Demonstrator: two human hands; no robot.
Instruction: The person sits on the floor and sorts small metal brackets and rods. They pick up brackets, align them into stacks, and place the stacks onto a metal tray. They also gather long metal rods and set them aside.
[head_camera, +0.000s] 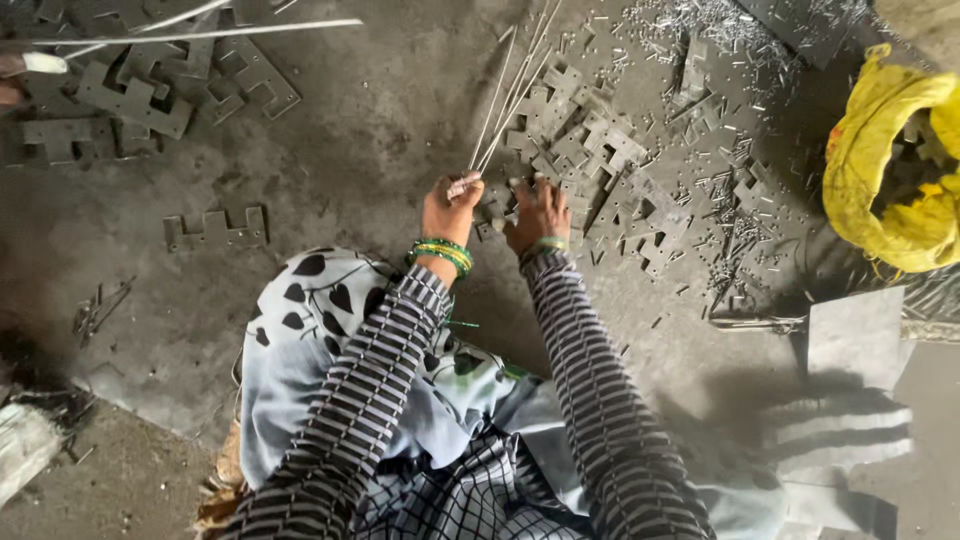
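Observation:
My left hand (449, 207) is closed around the near ends of several thin metal rods (508, 92) that fan up and away over the floor. My right hand (539, 213) rests palm down on a flat notched metal hinge plate (497, 213) at the near edge of a heap of such plates (590, 150). Both arms wear striped sleeves, with green bangles on the wrists. Whether the right hand's fingers grip the plate is hidden.
More notched plates (140, 85) lie at the top left, one alone (215, 229) on the grey floor. Small pins and scraps (735, 190) litter the right. A yellow sack (895, 160) holds plates at the right edge. A long rod (200, 35) crosses the top left.

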